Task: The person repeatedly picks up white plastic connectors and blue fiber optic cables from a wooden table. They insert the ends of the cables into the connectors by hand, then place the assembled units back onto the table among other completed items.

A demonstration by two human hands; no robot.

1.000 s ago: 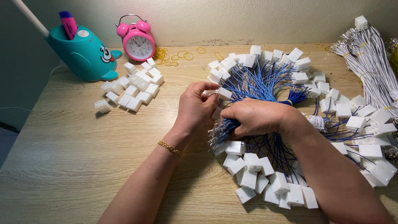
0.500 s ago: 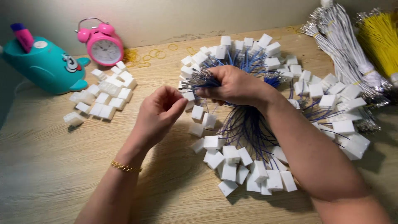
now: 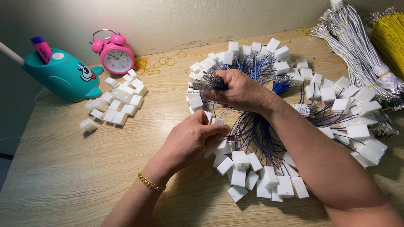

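My right hand (image 3: pixel 235 89) grips a bundle of blue wires (image 3: pixel 256 130) near their metal-tipped ends (image 3: pixel 205 82), which stick out to the left of the fist. The wires fan out below and around the hand, each ending in a white plastic connector (image 3: pixel 238 177). My left hand (image 3: pixel 191 141), with a gold bracelet at the wrist, pinches one white connector (image 3: pixel 219 147) just below the right hand, at the left edge of the fan.
A loose pile of white connectors (image 3: pixel 118 103) lies at the left, by a teal whale-shaped holder (image 3: pixel 63 75) and a pink alarm clock (image 3: pixel 115 52). Rubber bands (image 3: pixel 147 64) are scattered behind. White wire bundles (image 3: pixel 357 54) and yellow wires (image 3: pixel 389 38) lie at the far right.
My left hand has dropped lower and closed on a connector in the fan. My right hand has stayed on the wire bundle, its metal tips now showing at the left.
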